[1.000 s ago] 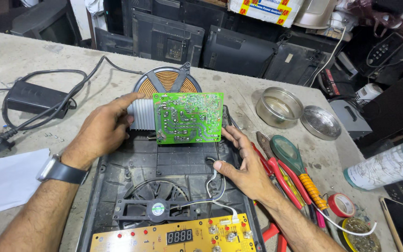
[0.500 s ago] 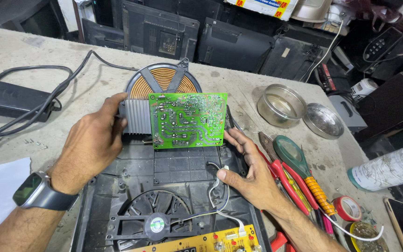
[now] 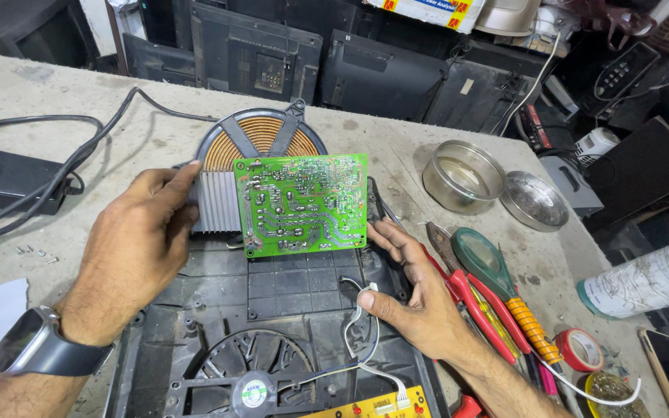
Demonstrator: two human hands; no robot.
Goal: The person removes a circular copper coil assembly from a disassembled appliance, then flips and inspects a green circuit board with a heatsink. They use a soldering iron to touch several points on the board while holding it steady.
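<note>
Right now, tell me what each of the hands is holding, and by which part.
The left hand grips the green circuit board by the finned metal heat sink on its left side. The right hand steadies the board's lower right edge with its fingertips.

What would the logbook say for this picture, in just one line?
left hand: grips ribbed metal heat sink | right hand: fingertips at right edge of green circuit board | board: upright above black plastic casing

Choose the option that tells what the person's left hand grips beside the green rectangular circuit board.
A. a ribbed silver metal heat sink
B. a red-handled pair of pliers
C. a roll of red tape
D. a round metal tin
A: the left hand has its fingers on the ribbed silver metal heat sink at the left edge of the green rectangular circuit board.
</note>
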